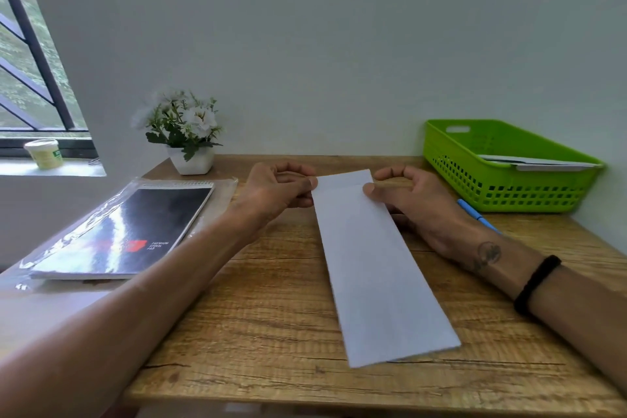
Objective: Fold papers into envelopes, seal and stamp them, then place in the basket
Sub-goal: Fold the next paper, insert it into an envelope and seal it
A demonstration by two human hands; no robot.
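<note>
From the head view, one long, smooth folded white paper strip (pixel 373 258) is lying on the wood-grain worktop (pixel 271 332). The left hand (pixel 276 190) and right hand (pixel 412 200) are each pinching its far corners with curled fingers. One green perforated plastic basket (pixel 509 187) is sitting far right, holding paper; one blue pen (pixel 476 214) is lying beside it.

A home study corner: a wooden bench (pixel 271 316) against a plain wall, potted white flowers (pixel 185 132) at eleven o'clock, a spiral pad (pixel 125 231) at nine, a barred window (pixel 30 61) beyond.
</note>
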